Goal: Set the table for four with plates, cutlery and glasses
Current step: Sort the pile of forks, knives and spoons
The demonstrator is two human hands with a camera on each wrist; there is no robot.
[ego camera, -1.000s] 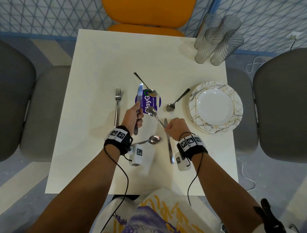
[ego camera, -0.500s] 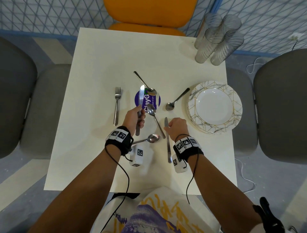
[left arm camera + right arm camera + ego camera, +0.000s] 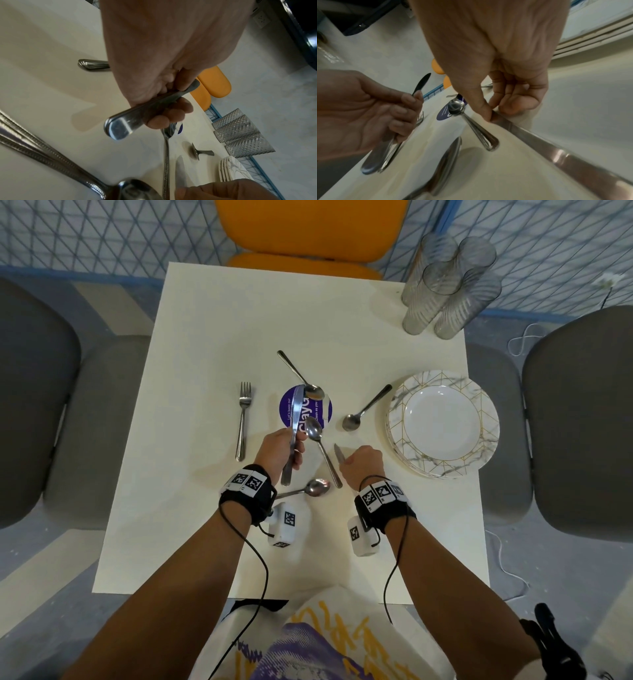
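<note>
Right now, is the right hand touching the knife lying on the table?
Touching. The right wrist view shows the right hand with thumb and fingertips pinching the knife, which lies flat on the table.

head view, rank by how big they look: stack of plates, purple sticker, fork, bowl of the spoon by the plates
1. stack of plates
2. fork, by length
3. purple sticker, partly covered by cutlery, so unsure against the fork
4. spoon bowl

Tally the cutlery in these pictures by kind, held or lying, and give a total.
Knives: 2, one held by the left hand, one pinched by the right hand
Spoons: 4
Forks: 1
Total: 7
</note>
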